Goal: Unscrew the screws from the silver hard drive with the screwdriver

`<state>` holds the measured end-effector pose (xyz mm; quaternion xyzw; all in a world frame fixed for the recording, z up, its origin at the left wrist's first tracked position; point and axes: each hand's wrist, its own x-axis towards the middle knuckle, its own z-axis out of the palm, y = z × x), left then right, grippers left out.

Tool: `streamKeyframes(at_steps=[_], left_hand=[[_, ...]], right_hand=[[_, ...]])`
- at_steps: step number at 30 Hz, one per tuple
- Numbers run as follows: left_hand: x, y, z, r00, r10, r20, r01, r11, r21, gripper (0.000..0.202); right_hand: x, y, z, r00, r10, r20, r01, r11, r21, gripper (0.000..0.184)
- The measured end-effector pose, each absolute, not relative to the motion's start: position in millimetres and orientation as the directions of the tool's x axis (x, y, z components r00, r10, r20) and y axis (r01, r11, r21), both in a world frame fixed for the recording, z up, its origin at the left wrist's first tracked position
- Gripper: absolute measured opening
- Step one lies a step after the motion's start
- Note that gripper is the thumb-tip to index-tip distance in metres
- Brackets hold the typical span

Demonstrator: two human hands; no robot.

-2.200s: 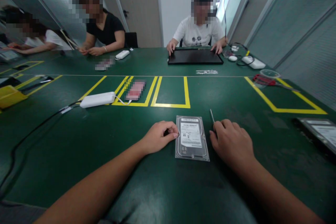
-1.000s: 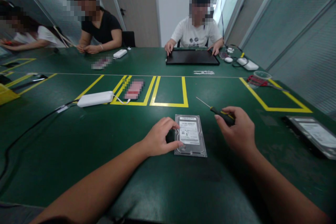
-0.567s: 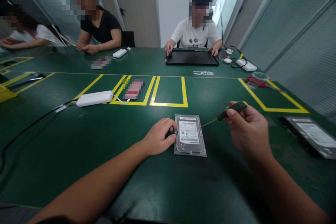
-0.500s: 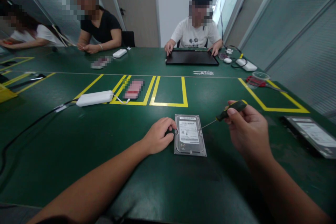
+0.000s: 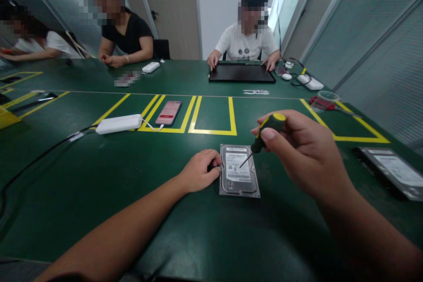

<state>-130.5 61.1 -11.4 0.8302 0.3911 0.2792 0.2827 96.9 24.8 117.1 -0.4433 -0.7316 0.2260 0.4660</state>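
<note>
1 flat silver metal drive [image 5: 235,172]: keep steady
L hand [image 5: 202,169]: half-open, empty, at drive edge
R hand [image 5: 306,152]: gripping grn/yel plastic-handled screwdriver [image 5: 258,142] over drive

- ahead of you, a phone [image 5: 168,113] lying inside yellow tape [image 5: 189,113], a white cord [image 5: 147,124] running to a white block [image 5: 119,124];
- at your far left, something yellow [image 5: 8,119], partly cut off;
- across the bench [image 5: 185,233] from you, a co-worker [image 5: 244,44] touching a black panel [image 5: 242,73]
</note>
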Motion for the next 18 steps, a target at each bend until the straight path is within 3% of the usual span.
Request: streamKeyframes(at_steps=[6,18], left_hand=[[-131,62,-12,0.551,0.802,0.229,0.492,-0.534,0.687,0.003],[-129,61,-10,0.552,0.806,0.215,0.500,-0.526,0.688,0.003]], right_hand=[[83,35,139,-0.379,0.831,0.408,0.628,0.554,-0.546,0.021],[78,42,127,-0.399,0.849,0.346,0.478,0.515,-0.712,0.016]])
